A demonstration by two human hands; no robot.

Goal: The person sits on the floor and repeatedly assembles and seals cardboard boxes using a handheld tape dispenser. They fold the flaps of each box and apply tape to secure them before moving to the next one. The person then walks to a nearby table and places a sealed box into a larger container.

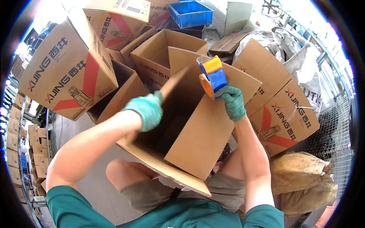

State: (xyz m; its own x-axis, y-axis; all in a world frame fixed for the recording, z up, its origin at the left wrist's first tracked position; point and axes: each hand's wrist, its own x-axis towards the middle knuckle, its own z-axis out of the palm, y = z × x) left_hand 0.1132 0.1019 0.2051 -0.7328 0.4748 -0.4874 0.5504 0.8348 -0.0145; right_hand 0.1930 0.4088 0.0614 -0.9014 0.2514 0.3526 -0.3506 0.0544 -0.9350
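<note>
An open cardboard box (201, 140) stands in front of me, its flaps spread and its dark inside facing up. My left hand (146, 110), in a green glove and slightly smeared by motion, is closed on the near end of the box's left flap (173, 84). In my right hand (232, 102), gloved the same way, is a blue and orange tape dispenser (217, 76). The hand is closed around its handle, over the box's right side. Much of the box's inside lies in shadow.
Large printed cartons (68, 68) crowd the left, with another carton (285, 117) at right. Behind stand open boxes (167, 53) and a blue plastic crate (191, 15). Brown sacks (300, 173) lie by the wire mesh (334, 125) at right; stacked cartons (37, 152) fill the far left.
</note>
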